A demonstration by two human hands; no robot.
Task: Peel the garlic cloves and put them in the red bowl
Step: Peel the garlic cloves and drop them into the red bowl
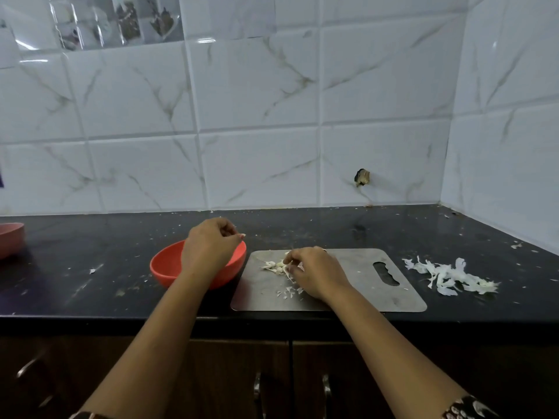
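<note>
The red bowl (165,264) sits on the black counter, left of a steel cutting board (357,285). My left hand (210,246) hovers over the bowl with fingers curled; what it holds, if anything, is hidden. A small cluster of garlic cloves (276,266) and thin skin scraps lies on the board's left part. My right hand (314,272) rests on the board with its fingertips pinching at the cloves. The bowl's inside is mostly hidden by my left hand.
A pile of white garlic peels (450,275) lies on the counter right of the board. A second pinkish bowl (10,238) stands at the far left edge. Tiled walls close the back and right side. Skin flecks dot the counter.
</note>
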